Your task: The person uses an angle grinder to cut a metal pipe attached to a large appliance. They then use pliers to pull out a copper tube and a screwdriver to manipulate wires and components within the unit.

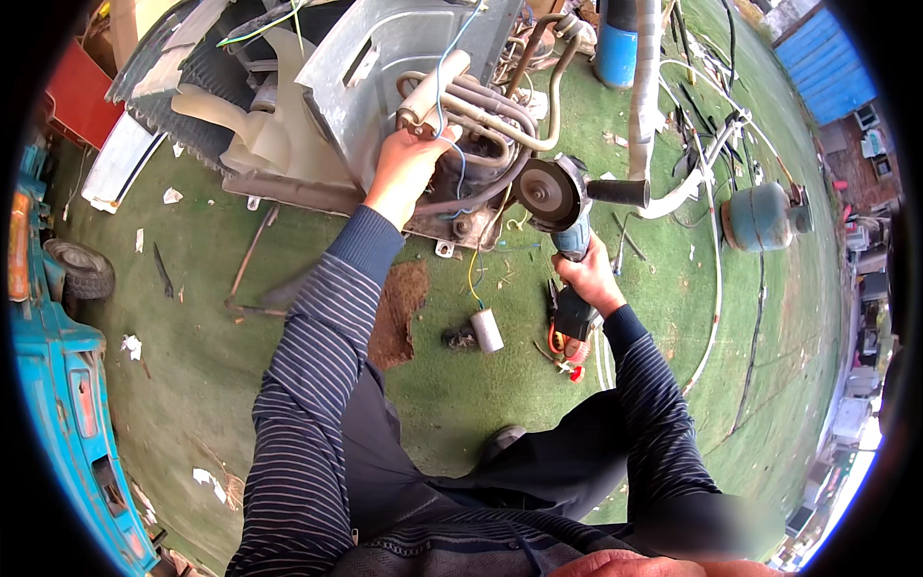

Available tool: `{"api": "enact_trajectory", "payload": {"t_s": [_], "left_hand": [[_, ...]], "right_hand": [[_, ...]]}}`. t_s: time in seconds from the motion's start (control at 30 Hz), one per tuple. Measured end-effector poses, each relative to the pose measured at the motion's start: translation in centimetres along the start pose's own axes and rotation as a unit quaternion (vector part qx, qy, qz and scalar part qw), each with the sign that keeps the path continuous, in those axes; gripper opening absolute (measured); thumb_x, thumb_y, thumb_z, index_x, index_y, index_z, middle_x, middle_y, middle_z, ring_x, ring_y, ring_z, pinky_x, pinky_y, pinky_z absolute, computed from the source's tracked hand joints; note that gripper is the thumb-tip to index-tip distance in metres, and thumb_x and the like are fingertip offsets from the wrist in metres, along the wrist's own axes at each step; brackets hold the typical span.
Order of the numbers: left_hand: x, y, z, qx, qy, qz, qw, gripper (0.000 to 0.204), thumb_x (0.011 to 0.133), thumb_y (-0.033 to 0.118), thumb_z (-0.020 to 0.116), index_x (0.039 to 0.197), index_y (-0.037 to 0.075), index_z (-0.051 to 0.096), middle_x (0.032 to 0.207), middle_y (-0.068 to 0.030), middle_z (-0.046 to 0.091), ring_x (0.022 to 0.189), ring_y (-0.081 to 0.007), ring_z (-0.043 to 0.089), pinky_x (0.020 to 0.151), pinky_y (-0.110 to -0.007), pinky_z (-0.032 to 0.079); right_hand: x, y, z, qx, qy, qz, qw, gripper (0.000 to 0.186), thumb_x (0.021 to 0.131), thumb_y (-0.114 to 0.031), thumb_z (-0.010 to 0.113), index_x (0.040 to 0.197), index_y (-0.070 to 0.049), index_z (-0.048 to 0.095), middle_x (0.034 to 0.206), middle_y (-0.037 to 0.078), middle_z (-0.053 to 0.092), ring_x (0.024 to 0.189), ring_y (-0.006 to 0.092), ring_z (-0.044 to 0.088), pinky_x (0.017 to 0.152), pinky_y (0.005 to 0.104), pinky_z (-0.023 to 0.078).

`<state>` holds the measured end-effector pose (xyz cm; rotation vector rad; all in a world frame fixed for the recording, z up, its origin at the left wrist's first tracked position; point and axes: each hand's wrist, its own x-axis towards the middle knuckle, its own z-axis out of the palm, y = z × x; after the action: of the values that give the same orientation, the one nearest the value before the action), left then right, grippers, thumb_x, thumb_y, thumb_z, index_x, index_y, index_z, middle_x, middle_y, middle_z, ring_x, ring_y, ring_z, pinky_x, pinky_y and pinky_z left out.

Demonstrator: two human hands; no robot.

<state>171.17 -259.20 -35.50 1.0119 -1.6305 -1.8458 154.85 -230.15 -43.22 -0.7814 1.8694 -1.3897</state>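
My right hand (588, 277) is wrapped round the grip of a cordless angle grinder (571, 237). Its round disc (548, 192) faces up, just right of a bundle of bent copper pipes (495, 108), and a black side handle (618, 192) sticks out to the right. My left hand (408, 165) is closed on the brass-coloured pipework at the lower end of a thick tube (437, 87); its fingertips are partly hidden. A thin blue wire hangs across this tube. The pipes stand in an opened air-conditioner outdoor unit (322, 72) with a pale fan (274, 120).
Beneath the unit lie a white cylinder (487, 330) on a yellow wire, a brown scrap (396, 313) and pliers (558, 337) on green turf. A gas cylinder (760, 217) and hoses are at right. A blue tank (616, 56) stands behind; a turquoise vehicle (72, 394) is at left.
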Motion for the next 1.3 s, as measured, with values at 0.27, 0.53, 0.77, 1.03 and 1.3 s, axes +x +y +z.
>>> {"api": "enact_trajectory", "payload": {"t_s": [0.27, 0.53, 0.77, 1.03, 1.3], "left_hand": [[1.6, -2.6, 0.0, -0.026, 0.013, 0.127, 0.991, 0.015, 0.093, 0.014, 0.075, 0.098, 0.0, 0.071, 0.089, -0.0013, 0.07, 0.081, -0.0089, 0.059, 0.077, -0.029, 0.049], [1.8, -3.7, 0.6, -0.016, 0.024, 0.165, 0.986, 0.015, 0.091, 0.012, 0.074, 0.091, -0.001, 0.067, 0.081, 0.0001, 0.065, 0.074, -0.0085, 0.054, 0.067, -0.029, 0.046], [0.4, -2.6, 0.8, 0.099, 0.164, 0.228, 0.955, 0.025, 0.08, 0.017, 0.082, 0.091, 0.003, 0.065, 0.089, -0.0138, 0.069, 0.082, -0.03, 0.066, 0.077, -0.041, 0.051], [-2.7, -1.1, -1.5, 0.29, 0.121, 0.432, 0.845, 0.028, 0.087, 0.023, 0.071, 0.103, 0.001, 0.07, 0.108, -0.0187, 0.066, 0.106, -0.0413, 0.058, 0.094, -0.052, 0.046], [-5.6, -1.1, 0.9, 0.483, 0.009, 0.489, 0.727, 0.085, 0.075, 0.046, 0.085, 0.14, 0.0, 0.056, 0.142, -0.0207, 0.055, 0.137, -0.0399, 0.048, 0.117, -0.053, 0.034]], "right_hand": [[-3.1, 0.3, 3.7, 0.061, 0.012, 0.077, 0.995, 0.037, 0.079, -0.005, 0.07, 0.113, -0.003, 0.054, 0.082, 0.0, 0.059, 0.058, 0.0088, 0.054, 0.051, 0.0274, 0.047], [-4.1, -0.8, 4.5, 0.075, 0.034, 0.081, 0.993, 0.033, 0.08, -0.005, 0.071, 0.107, -0.003, 0.053, 0.075, 0.0, 0.057, 0.055, 0.0089, 0.053, 0.05, 0.0276, 0.045], [-6.3, -2.3, 3.7, 0.043, 0.062, 0.095, 0.993, 0.037, 0.078, -0.006, 0.073, 0.109, -0.004, 0.054, 0.076, 0.0, 0.057, 0.054, 0.0085, 0.052, 0.048, 0.0276, 0.044], [-9.6, -2.8, 4.4, 0.083, 0.077, 0.136, 0.984, 0.039, 0.079, -0.003, 0.071, 0.113, -0.002, 0.053, 0.077, 0.001, 0.056, 0.052, 0.0092, 0.052, 0.046, 0.0276, 0.043], [-9.7, -3.8, 3.2, 0.08, 0.072, 0.129, 0.986, 0.042, 0.077, -0.005, 0.071, 0.115, -0.001, 0.054, 0.078, 0.002, 0.057, 0.052, 0.0089, 0.052, 0.046, 0.0278, 0.044]]}}
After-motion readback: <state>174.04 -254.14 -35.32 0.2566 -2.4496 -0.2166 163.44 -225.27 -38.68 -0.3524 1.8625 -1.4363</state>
